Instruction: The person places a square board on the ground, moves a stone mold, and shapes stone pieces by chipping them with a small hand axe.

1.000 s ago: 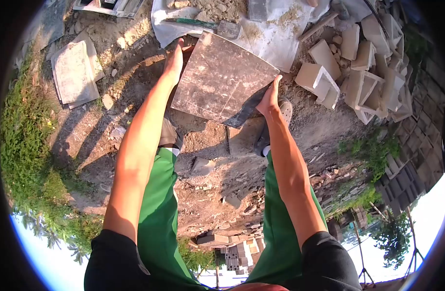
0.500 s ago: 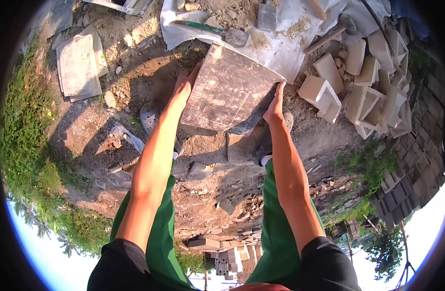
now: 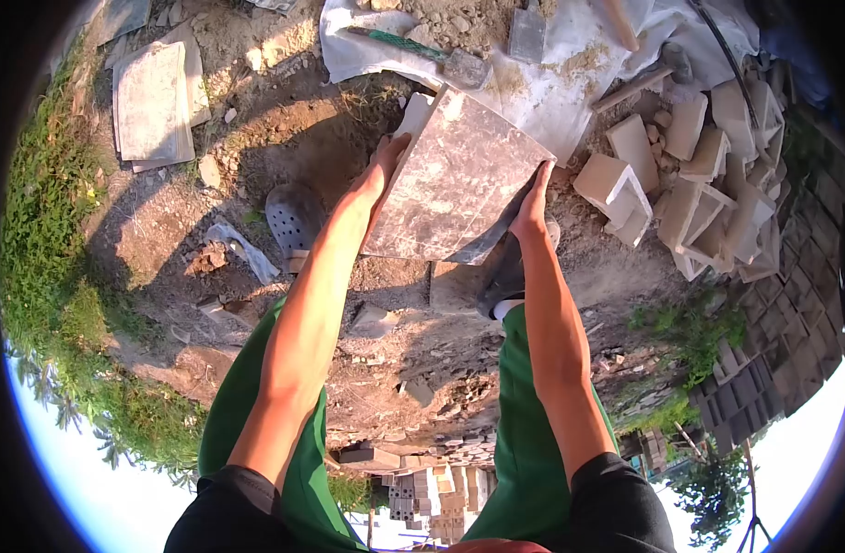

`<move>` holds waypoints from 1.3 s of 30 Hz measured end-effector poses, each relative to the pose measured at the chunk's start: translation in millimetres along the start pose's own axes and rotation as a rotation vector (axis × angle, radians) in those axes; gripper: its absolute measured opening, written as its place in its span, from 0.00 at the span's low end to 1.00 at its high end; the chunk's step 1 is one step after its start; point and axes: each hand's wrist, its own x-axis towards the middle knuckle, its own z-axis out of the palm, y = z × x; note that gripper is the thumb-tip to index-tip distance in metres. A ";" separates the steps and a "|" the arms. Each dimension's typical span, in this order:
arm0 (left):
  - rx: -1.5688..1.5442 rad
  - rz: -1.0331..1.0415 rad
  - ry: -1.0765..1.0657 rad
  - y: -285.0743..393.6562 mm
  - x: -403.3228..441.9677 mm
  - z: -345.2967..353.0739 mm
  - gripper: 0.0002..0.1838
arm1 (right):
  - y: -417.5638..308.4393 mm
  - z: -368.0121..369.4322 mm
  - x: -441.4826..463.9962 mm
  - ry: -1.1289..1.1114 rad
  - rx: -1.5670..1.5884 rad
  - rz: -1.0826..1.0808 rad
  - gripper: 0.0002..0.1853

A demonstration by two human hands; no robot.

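Observation:
Between my two hands is a square, dusty brown box-like piece (image 3: 464, 180) with a flat scuffed face and a side edge showing on the left. It is tilted over the dirt, in front of my shoes. My left hand (image 3: 384, 170) grips its left side, fingers partly hidden behind the edge. On the right side, my right hand (image 3: 533, 203) presses against the corner with the thumb along the edge; its other fingers are hidden. What lies behind or under the piece cannot be seen. Just beyond it, a trowel with a green handle (image 3: 399, 41) lies on a white sheet (image 3: 551, 106).
Pale angular slabs (image 3: 616, 189) are heaped at the right. At the left lie stacked flat sheets (image 3: 153, 101). A grey flat-bladed tool (image 3: 525, 37) and a wooden stick (image 3: 632, 89) rest near the sheet. Green plants (image 3: 44, 230) border the left; stacked blocks (image 3: 431, 493) stand behind me.
The piece has shifted slightly right and tilted more, showing more of its left side. Both hands moved with it. My left shoe has stepped outward, and the left knee has swung left.

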 end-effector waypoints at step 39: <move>-0.696 0.328 -0.121 333.3 -570.8 -110.7 0.49 | -171.5 575.4 -345.8 -0.407 -0.377 -0.046 0.33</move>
